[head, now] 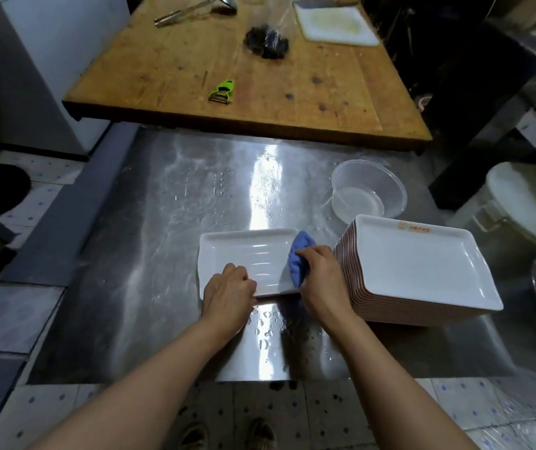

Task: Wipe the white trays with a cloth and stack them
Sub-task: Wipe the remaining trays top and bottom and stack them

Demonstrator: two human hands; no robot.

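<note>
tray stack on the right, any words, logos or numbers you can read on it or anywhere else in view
Top tray of the stack: an orange logo with a line of small characters near its far rim, too small and blurred to read.
Nothing else in view carries text that can be made out.

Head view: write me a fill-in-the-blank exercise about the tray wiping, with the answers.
1. The right hand grips a ____ cloth.
2. The left hand holds the near rim of the single white ____.
3. The stack of trays stands to the ____ of that tray.
4. A green peeler lies on the ____ table.

Answers: blue; tray; right; wooden
</note>
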